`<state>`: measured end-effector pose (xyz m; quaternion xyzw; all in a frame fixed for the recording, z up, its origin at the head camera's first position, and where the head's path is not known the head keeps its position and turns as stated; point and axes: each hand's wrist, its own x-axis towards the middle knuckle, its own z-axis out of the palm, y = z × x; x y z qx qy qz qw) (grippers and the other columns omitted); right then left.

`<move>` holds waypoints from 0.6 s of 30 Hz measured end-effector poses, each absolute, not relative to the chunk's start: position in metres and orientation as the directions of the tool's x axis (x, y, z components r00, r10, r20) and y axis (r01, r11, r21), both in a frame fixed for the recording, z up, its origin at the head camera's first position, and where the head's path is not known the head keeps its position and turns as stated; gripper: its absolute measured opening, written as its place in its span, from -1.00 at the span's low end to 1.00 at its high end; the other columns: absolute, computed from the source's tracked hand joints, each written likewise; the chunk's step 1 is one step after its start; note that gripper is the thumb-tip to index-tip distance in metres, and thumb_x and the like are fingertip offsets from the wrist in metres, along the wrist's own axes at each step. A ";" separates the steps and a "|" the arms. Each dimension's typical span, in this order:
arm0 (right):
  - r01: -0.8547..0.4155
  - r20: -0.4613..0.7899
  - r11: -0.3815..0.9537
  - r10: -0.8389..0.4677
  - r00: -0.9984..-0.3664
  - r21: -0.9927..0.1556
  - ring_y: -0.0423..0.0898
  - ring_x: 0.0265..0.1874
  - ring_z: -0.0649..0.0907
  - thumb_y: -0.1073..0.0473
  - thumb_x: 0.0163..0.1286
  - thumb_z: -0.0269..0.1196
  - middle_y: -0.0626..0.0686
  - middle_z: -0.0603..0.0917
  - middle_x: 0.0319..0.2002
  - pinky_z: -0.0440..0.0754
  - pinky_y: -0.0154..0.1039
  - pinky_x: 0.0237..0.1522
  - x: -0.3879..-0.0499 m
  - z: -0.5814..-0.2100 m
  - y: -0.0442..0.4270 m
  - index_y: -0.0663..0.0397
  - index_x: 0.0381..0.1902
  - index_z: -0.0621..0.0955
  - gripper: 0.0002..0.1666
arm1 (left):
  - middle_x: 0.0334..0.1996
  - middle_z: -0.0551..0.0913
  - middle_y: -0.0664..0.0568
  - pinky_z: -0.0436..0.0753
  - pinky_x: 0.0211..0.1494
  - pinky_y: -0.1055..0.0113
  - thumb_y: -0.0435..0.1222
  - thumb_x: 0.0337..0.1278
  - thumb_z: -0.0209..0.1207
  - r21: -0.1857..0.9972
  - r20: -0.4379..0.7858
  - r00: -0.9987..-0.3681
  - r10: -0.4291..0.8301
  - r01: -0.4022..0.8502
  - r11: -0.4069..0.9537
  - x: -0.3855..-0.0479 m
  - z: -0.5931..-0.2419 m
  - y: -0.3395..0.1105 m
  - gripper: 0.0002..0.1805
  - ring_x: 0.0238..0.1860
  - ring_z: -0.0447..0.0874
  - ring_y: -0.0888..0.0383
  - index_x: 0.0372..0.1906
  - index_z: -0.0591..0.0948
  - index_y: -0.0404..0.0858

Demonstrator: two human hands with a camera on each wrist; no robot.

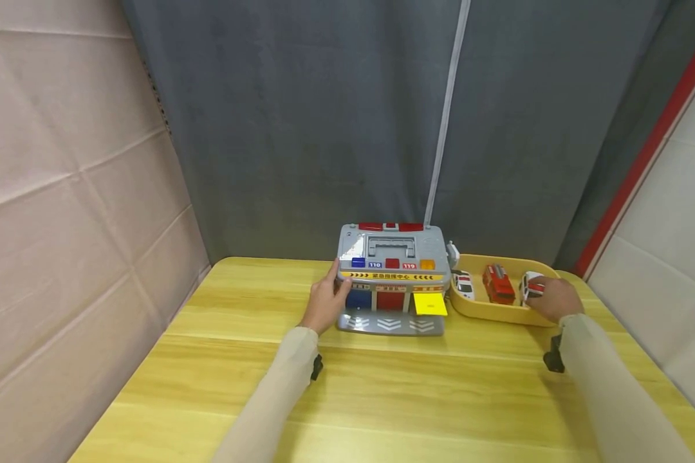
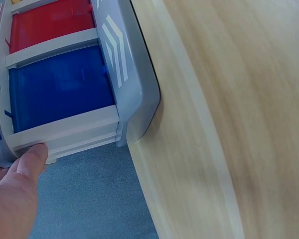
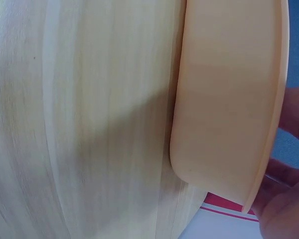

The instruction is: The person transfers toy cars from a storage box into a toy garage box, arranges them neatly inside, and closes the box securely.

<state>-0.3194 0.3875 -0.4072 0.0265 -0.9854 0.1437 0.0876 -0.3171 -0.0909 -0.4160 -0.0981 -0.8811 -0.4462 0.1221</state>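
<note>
A grey toy emergency station [image 1: 390,278] stands at the table's back edge. Its blue door [image 2: 60,84] and red door [image 1: 390,300] are down, while a yellow door [image 1: 430,304] on the right sticks out. My left hand [image 1: 324,302] rests against the station's left side, fingers extended, thumb [image 2: 32,162] near the front corner. Over the right end of a yellow tray [image 1: 492,311], my right hand [image 1: 556,299] pinches a white-and-red toy car [image 1: 531,287]. In the right wrist view, the tray wall hides the car and the fingertips.
Inside the tray also lie a red toy fire truck [image 1: 499,285] and another white toy car [image 1: 463,285]. The tray sits beside the station's right side. A grey curtain [image 1: 324,128] hangs behind the wooden table [image 1: 382,399], with pale walls at both sides.
</note>
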 end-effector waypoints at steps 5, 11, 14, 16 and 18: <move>-0.082 0.160 0.961 -0.040 -0.986 -0.264 0.51 -0.16 0.61 0.14 0.15 0.35 0.54 0.67 -0.17 0.59 0.36 -0.05 -0.321 -0.408 0.390 0.43 0.07 0.56 -0.41 | 0.09 0.66 -0.19 0.67 0.31 0.08 0.00 0.51 -0.02 0.768 0.298 -0.952 0.062 0.278 0.577 -0.318 -0.416 -0.091 -0.27 0.06 0.65 0.01 0.61 0.06 -0.10; -0.100 0.144 0.965 -0.066 -0.987 -0.243 0.52 -0.17 0.62 0.14 0.14 0.35 0.55 0.66 -0.14 0.60 0.36 -0.08 -0.326 -0.410 0.393 0.39 0.10 0.57 -0.40 | 0.32 0.56 -0.21 0.58 0.41 0.05 0.01 0.51 -0.02 0.775 0.290 -0.955 0.059 0.270 0.572 -0.319 -0.417 -0.091 -0.27 0.25 0.62 -0.04 0.61 0.07 -0.11; -0.095 0.116 0.967 -0.069 -0.991 -0.237 0.50 -0.19 0.63 0.14 0.14 0.34 0.55 0.66 -0.14 0.61 0.35 -0.09 -0.327 -0.409 0.393 0.39 0.10 0.57 -0.40 | 0.33 0.56 -0.20 0.57 0.42 0.06 0.01 0.51 -0.03 0.772 0.290 -0.955 0.056 0.269 0.575 -0.318 -0.416 -0.091 -0.27 0.27 0.62 -0.05 0.61 0.06 -0.09; -0.090 0.088 0.969 -0.072 -0.994 -0.229 0.49 -0.19 0.64 0.13 0.15 0.33 0.55 0.66 -0.14 0.62 0.35 -0.09 -0.328 -0.408 0.392 0.38 0.08 0.58 -0.42 | 0.29 0.58 -0.20 0.59 0.40 0.07 0.01 0.51 -0.03 0.773 0.288 -0.956 0.056 0.266 0.575 -0.318 -0.417 -0.091 -0.27 0.23 0.64 -0.03 0.62 0.05 -0.06; -0.082 0.059 0.972 -0.070 -0.996 -0.220 0.47 -0.20 0.65 0.12 0.16 0.32 0.55 0.66 -0.13 0.63 0.34 -0.10 -0.329 -0.407 0.391 0.36 0.07 0.59 -0.45 | 0.23 0.62 -0.20 0.62 0.37 0.08 0.01 0.51 -0.03 0.772 0.287 -0.956 0.056 0.265 0.578 -0.318 -0.417 -0.091 -0.27 0.16 0.65 -0.02 0.62 0.05 -0.06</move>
